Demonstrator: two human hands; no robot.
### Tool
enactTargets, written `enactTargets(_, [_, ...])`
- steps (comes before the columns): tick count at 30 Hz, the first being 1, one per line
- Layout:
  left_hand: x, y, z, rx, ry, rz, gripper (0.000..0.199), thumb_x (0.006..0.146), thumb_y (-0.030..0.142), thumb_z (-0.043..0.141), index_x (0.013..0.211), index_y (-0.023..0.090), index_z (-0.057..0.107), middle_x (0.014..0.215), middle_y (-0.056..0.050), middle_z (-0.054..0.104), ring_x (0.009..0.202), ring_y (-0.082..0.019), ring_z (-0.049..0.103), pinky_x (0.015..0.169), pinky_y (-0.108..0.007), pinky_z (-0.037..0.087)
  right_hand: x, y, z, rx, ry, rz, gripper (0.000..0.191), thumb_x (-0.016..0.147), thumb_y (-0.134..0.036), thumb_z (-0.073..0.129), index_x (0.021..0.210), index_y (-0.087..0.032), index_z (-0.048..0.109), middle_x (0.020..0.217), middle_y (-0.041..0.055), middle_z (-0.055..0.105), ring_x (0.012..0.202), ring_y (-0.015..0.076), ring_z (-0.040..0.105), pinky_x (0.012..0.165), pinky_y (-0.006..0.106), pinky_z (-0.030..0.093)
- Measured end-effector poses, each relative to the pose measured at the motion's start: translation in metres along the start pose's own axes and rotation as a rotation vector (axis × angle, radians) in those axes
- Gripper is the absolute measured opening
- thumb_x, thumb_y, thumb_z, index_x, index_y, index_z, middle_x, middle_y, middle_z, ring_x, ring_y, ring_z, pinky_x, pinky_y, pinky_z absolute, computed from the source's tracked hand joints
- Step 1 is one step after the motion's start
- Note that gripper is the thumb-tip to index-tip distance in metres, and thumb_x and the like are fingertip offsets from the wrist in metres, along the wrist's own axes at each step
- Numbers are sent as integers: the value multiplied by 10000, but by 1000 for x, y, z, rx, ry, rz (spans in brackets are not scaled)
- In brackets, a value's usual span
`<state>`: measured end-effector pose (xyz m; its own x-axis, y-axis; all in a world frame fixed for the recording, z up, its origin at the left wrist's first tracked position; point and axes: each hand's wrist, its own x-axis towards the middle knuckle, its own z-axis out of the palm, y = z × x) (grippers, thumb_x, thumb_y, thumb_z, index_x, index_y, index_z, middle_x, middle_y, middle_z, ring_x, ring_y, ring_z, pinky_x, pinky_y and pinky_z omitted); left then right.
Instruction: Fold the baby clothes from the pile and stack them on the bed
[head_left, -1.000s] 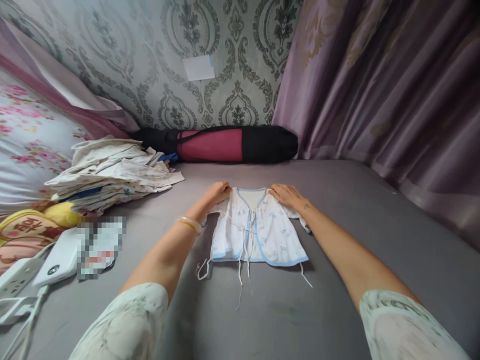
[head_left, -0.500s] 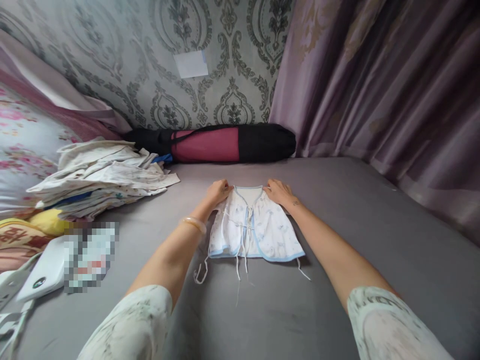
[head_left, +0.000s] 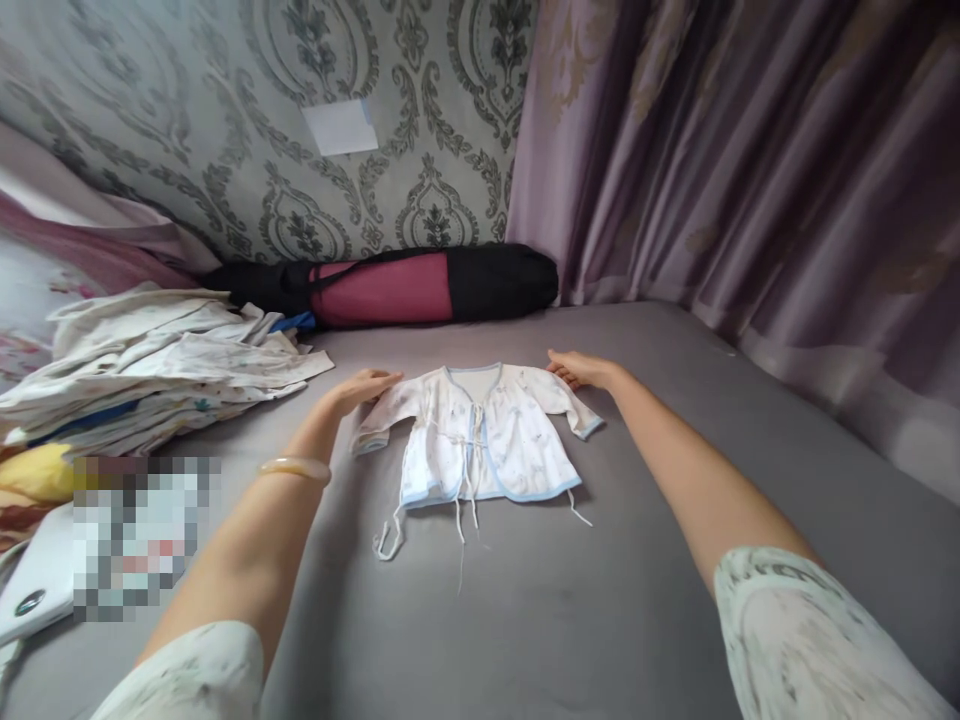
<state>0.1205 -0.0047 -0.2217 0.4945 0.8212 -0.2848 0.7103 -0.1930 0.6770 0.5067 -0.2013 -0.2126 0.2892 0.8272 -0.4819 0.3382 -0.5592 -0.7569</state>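
Observation:
A small white baby top [head_left: 517, 430] with blue edging and a faint print lies flat, its front ties knotted and several strings trailing below the hem. Both of its sleeves are spread out to the sides. My left hand [head_left: 367, 385] is at the upper edge of the left sleeve, fingers stretched out and seemingly touching the cloth. Just beyond the right shoulder, my right hand [head_left: 579, 368] has its fingers extended beside the right sleeve; whether it touches the fabric I cannot tell. Neither hand grips anything.
The top rests on a grey sheet [head_left: 600, 620]. A pile of folded clothes [head_left: 172, 350] is at the left, with a white device [head_left: 45, 570] and a blurred-out item nearer me. A black and maroon roll bag [head_left: 382, 290] lies along the wall; purple curtains [head_left: 675, 180] hang at right.
My hands have let go of the top's shoulders and moved outward. The sleeves, earlier mostly hidden under my hands and arms, now show spread to either side. The view has shifted slightly right.

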Motion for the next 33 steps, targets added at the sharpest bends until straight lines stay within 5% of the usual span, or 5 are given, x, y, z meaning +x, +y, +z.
enactTargets(5, [-22, -12, -7, -55, -30, 8, 435, 620, 592, 656, 791, 193, 687, 749, -26, 651, 719, -179, 570, 595, -241, 406, -28, 15, -10, -54, -33, 28, 141, 791, -315, 646, 800, -174, 653, 693, 22, 665, 592, 111, 587, 551, 192, 447])
enactTargets(13, [-42, -4, 1, -191, 2, -13, 343, 583, 449, 737, 750, 183, 597, 618, 17, 564, 611, -136, 516, 545, -226, 367, -39, 30, -19, -264, -25, -9, 101, 645, -225, 706, 733, -176, 691, 578, -12, 587, 509, 97, 487, 466, 202, 358])
enactTargets(21, [-33, -4, 4, -17, 284, 36, 302, 648, 403, 712, 746, 197, 513, 625, 39, 512, 558, -118, 488, 511, -220, 348, -26, 50, -28, -301, 495, -51, 135, 715, -295, 718, 671, -181, 662, 644, 19, 624, 622, 155, 563, 576, 254, 422])
enactTargets(27, [-36, -16, -18, 179, 124, -63, 382, 580, 520, 766, 604, 186, 581, 576, -11, 569, 643, -187, 557, 558, -241, 356, -27, 62, -26, -154, 523, 64, 124, 741, -278, 711, 693, -185, 647, 663, 48, 634, 628, 171, 587, 558, 263, 450])
enactTargets(33, [-56, -32, -37, -41, -27, 0, 462, 535, 590, 772, 599, 195, 543, 579, 23, 504, 596, -136, 464, 523, -223, 303, -28, 69, -30, 16, 450, 75, 136, 702, -235, 718, 637, -190, 607, 591, 51, 606, 577, 180, 583, 537, 288, 461])
